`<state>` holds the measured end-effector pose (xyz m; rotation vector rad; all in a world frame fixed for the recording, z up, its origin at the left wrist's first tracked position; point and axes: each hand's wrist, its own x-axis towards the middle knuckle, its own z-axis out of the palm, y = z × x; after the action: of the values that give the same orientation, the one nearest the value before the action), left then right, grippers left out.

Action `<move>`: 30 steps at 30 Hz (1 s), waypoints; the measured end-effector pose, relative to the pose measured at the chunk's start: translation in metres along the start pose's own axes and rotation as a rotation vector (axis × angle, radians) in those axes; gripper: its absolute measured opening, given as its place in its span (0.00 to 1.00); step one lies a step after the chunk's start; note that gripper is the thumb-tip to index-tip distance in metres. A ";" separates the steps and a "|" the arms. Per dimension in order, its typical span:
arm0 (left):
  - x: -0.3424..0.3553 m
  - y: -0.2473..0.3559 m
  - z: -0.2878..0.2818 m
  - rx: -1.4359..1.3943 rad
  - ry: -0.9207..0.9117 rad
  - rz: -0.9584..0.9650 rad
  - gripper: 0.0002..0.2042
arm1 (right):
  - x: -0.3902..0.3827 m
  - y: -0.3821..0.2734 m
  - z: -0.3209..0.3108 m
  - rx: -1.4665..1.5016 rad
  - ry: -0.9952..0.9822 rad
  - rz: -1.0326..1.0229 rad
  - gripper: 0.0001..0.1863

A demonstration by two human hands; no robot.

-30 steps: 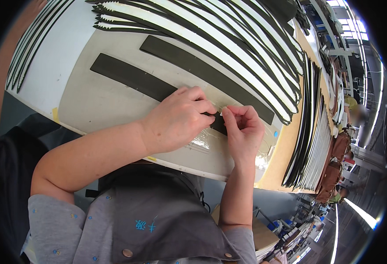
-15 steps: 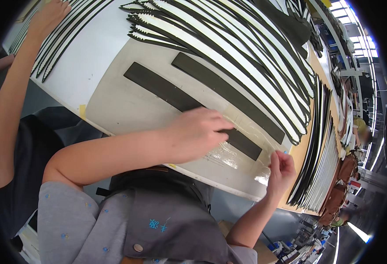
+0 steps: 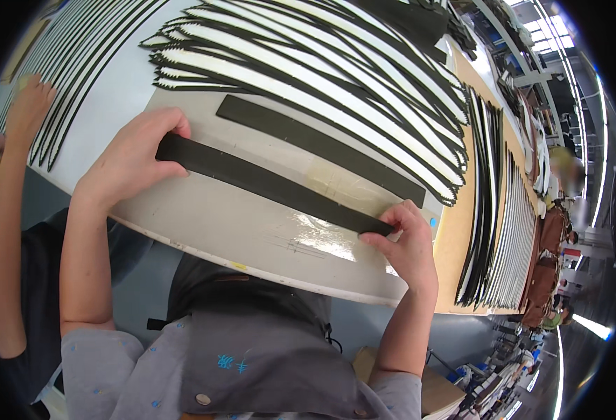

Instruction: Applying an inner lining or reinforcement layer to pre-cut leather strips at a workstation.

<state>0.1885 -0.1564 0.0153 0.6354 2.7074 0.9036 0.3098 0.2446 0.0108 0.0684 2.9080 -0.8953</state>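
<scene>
A long flat black strip (image 3: pixel 273 185) lies slantwise on a pale work mat (image 3: pixel 217 224). My left hand (image 3: pixel 133 157) grips its left end, fingers curled over the top edge. My right hand (image 3: pixel 406 241) pinches its right end near the mat's lower right corner. A second black strip (image 3: pixel 322 147) lies parallel just beyond it, untouched. A glossy clear patch (image 3: pixel 322 238) shows on the mat under the held strip.
A fan of long black-and-white curved strips (image 3: pixel 308 77) covers the table beyond the mat. More such strips (image 3: pixel 493 203) lie on a wooden board at right and at far left (image 3: pixel 70 77). Another person's hand (image 3: pixel 28 105) rests at the left table edge.
My hands have spread apart along the near strip: the left went from its right part to its left end, the right to its right end. The view shifted left.
</scene>
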 end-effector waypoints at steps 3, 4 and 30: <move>0.020 0.002 0.010 -0.176 -0.023 0.015 0.14 | 0.007 0.025 -0.017 0.299 0.026 0.217 0.15; 0.029 0.008 0.012 -0.175 -0.021 0.020 0.14 | 0.015 0.042 -0.031 0.417 0.033 0.161 0.14; 0.157 0.047 0.056 0.183 0.474 0.567 0.06 | 0.085 0.065 -0.053 -0.176 0.673 -0.126 0.13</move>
<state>0.0842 -0.0207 -0.0109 1.4429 3.1054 1.0381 0.2252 0.3290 0.0091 0.2121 3.6394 -0.7338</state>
